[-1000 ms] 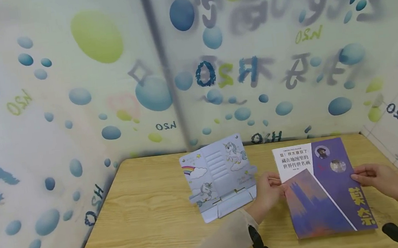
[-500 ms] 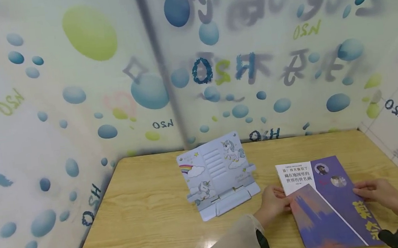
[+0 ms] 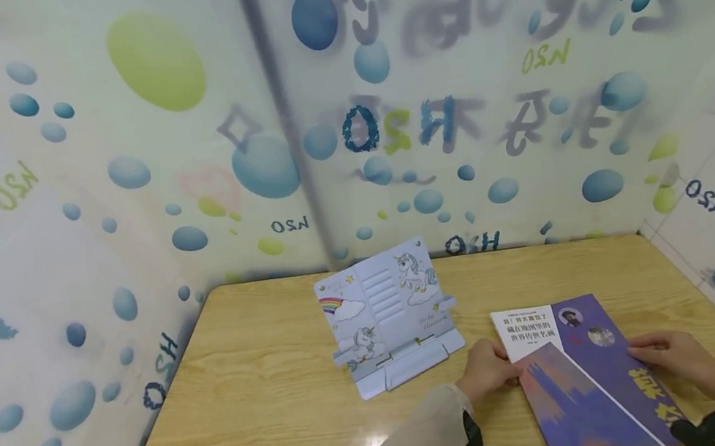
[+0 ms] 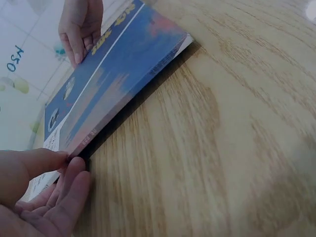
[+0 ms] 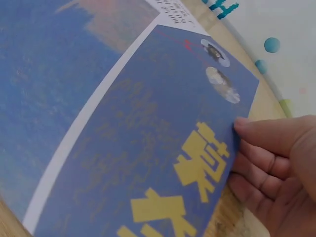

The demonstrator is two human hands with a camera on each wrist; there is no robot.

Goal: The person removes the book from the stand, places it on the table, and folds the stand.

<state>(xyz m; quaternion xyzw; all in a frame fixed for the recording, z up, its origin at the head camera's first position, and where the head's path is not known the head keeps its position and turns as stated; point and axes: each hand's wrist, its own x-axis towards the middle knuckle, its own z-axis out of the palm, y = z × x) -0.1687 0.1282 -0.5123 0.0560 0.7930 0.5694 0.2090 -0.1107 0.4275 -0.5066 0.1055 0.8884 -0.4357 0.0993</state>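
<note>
Book (image 5: 143, 113) cropped in right-wrist view.

Two hands (image 4: 49, 211) (image 4: 80, 23) hold a blue book (image 4: 123, 66) by opposite long edges.

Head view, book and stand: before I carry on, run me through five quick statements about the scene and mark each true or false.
1. The left hand grips the left edge of the book. True.
2. Only one hand is on the book. False: the right hand holds its right edge.
3. The book lies open, pages showing. False: it is closed, front cover up.
4. The cover carries yellow lettering. True.
5. The book rests against the stand. False: the stand is apart from it, with bare table showing between them.
</note>
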